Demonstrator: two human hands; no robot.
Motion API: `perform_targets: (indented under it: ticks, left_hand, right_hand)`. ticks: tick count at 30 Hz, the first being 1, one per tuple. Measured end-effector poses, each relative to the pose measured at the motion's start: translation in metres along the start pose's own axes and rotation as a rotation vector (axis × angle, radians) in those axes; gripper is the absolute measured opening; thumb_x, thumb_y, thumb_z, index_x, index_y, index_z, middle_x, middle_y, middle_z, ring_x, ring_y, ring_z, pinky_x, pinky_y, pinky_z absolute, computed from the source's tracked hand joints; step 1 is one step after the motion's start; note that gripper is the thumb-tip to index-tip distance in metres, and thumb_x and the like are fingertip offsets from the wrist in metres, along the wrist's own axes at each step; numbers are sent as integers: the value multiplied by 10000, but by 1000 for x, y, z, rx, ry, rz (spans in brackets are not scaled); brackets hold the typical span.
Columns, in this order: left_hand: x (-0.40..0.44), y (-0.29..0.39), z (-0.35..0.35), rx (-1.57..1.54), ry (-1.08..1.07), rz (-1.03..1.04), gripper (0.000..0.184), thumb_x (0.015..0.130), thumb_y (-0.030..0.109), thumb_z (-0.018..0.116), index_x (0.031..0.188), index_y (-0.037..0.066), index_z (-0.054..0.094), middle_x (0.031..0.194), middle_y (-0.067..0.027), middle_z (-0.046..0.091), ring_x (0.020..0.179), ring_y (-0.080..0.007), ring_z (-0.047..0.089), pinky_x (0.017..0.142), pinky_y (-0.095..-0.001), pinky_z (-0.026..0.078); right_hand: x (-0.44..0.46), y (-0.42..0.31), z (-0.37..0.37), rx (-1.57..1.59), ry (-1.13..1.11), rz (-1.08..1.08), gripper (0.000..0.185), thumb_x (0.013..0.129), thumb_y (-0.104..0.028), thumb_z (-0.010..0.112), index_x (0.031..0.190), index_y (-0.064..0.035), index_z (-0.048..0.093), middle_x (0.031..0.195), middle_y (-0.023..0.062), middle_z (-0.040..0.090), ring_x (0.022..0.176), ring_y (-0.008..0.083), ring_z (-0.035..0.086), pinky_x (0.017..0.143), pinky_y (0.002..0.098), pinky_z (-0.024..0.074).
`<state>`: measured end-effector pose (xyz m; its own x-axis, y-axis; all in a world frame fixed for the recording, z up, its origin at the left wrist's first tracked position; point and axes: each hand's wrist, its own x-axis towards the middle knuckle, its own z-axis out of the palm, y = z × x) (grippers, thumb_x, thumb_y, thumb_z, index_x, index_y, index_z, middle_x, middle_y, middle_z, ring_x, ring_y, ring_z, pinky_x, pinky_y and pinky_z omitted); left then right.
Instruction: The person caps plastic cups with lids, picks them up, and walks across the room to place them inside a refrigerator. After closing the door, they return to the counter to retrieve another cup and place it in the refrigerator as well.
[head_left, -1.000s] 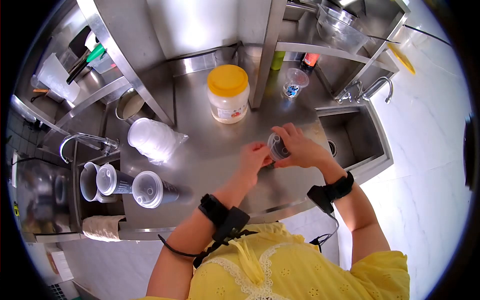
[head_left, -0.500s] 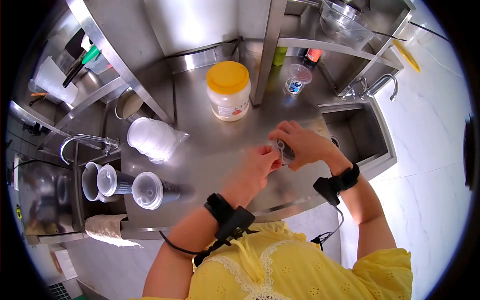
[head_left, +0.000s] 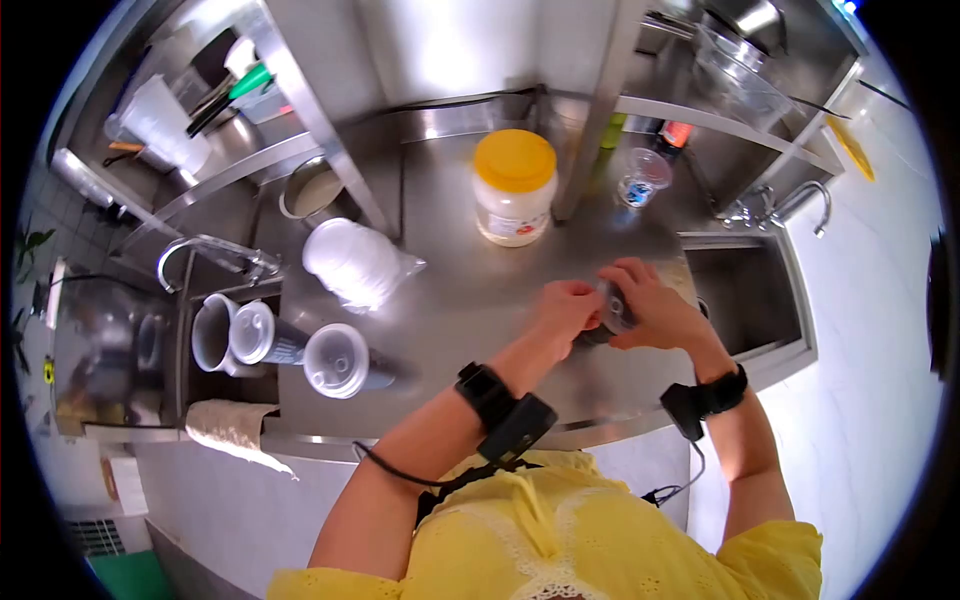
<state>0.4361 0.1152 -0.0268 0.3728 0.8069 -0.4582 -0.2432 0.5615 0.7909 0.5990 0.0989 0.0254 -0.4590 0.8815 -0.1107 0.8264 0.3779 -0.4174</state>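
Over the right part of the steel counter (head_left: 450,335), my right hand (head_left: 655,310) is wrapped round a small cup with a clear lid (head_left: 615,308). My left hand (head_left: 565,315) is closed at the left edge of that lid, fingertips pinched together; whether they grip the rim is too blurred to tell. Behind my hands stands a large jar with a yellow lid (head_left: 515,185). Farther right, a small clear lidded cup with a blue print (head_left: 642,178) sits near the shelf post.
Two lidded cups, one nearer (head_left: 338,360) and one behind it (head_left: 262,333), stand at the left beside a jug (head_left: 214,335). Bagged white lids or bowls (head_left: 355,262) lie behind them. A sink (head_left: 745,295) is at the right, with a faucet (head_left: 800,205). Steel shelves hold containers.
The view has swung, so everything appears shifted to the right. My left hand's fingers remain at the edge of the cup in my right hand, with small movements.
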Motion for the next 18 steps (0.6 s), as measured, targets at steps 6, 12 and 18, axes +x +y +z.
perform_targets:
  ticks: [6,12,18]
  left_hand:
    - [9,-6,4,-87,-89,-139,126,737,54,602,841,-12,574,763,-74,578,635,-157,580,599,-255,497]
    - [4,-20,5,-111,-95,-113,142,761,82,591,873,0,563,786,-77,589,639,-152,577,612,-258,493]
    - [-94,26,-41,512,-273,288,193,820,109,545,996,37,578,818,-12,578,687,-72,525,640,-217,446]
  right_hand:
    - [7,1,2,-31,53,-29,491,600,-262,692,1037,-128,512,1092,63,462,1042,273,435,787,389,440]
    - [11,2,-2,-52,16,-114,394,601,-256,679,952,-140,543,1027,42,490,1006,258,446,784,374,430]
    - [6,-12,-12,-210,87,-199,541,618,-253,702,1105,-117,510,1139,91,483,1098,298,419,915,389,354]
